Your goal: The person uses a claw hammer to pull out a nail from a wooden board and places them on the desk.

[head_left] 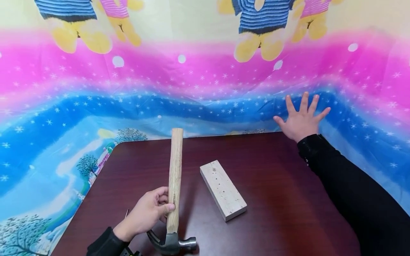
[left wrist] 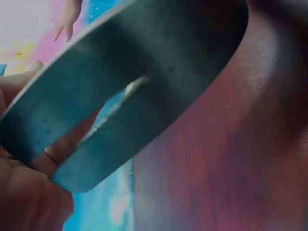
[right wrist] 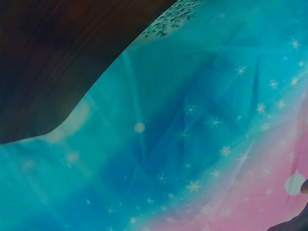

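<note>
My left hand [head_left: 150, 209] grips a claw hammer [head_left: 175, 170] by its pale wooden handle, close to the head. The handle points up and away, and the dark steel head hangs at the near end. In the left wrist view the slotted claw [left wrist: 159, 62] fills much of the picture, with fingers [left wrist: 29, 197] behind it. My right hand [head_left: 301, 122] is raised near the table's far right corner, fingers straight and spread, holding nothing. Between the hands a wooden block [head_left: 223, 190] lies on the table, a row of small dark marks along its top.
The dark reddish-brown table [head_left: 282, 199] has its far edge against a printed cloth backdrop [head_left: 205, 78] with snowflakes and cartoon bears. In the right wrist view the table's rounded corner [right wrist: 48, 96] appears beside that cloth. A thin dark pointed item shows behind the left wrist.
</note>
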The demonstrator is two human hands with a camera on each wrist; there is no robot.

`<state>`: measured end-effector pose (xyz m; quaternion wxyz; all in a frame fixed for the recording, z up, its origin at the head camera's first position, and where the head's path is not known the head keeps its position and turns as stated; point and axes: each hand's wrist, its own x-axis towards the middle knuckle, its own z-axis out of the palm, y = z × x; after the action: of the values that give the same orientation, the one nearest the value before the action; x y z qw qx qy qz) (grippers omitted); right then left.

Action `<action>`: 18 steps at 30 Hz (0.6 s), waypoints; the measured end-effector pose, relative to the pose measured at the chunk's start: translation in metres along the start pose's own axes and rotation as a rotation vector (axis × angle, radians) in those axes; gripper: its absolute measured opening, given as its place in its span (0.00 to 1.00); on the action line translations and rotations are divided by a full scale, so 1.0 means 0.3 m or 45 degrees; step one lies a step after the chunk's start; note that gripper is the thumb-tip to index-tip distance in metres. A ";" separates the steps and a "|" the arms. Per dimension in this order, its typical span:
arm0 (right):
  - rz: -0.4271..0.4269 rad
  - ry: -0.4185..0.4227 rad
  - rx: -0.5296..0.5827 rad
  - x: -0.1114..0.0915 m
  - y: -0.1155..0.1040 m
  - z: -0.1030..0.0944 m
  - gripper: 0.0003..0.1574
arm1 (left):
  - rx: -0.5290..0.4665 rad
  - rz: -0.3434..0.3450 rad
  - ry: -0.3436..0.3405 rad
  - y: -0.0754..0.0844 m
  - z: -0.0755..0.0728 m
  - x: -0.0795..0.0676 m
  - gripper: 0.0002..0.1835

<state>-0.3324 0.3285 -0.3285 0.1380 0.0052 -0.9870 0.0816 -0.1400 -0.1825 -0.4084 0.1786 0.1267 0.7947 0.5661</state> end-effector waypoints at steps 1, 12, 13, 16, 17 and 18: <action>0.002 -0.003 -0.009 0.007 0.004 -0.002 0.59 | -0.009 -0.003 -0.005 -0.005 0.000 -0.003 0.28; 0.034 -0.003 -0.060 0.052 -0.004 -0.032 0.59 | -0.129 -0.025 -0.055 -0.077 0.022 -0.028 0.23; 0.038 -0.006 -0.057 0.052 -0.005 -0.032 0.59 | -0.146 -0.029 -0.067 -0.084 0.024 -0.030 0.23; 0.042 -0.018 -0.039 0.050 -0.005 -0.026 0.58 | -0.165 -0.046 -0.086 -0.101 0.032 -0.036 0.25; 0.044 -0.020 -0.034 0.049 -0.003 -0.024 0.58 | -0.166 -0.053 -0.089 -0.106 0.034 -0.038 0.27; 0.046 -0.024 -0.032 0.047 -0.002 -0.022 0.58 | -0.161 -0.062 -0.089 -0.110 0.036 -0.040 0.28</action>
<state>-0.3442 0.3291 -0.3184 0.1274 -0.0137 -0.9892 0.0716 -0.1246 -0.1888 -0.4411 0.2276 0.1156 0.7534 0.6060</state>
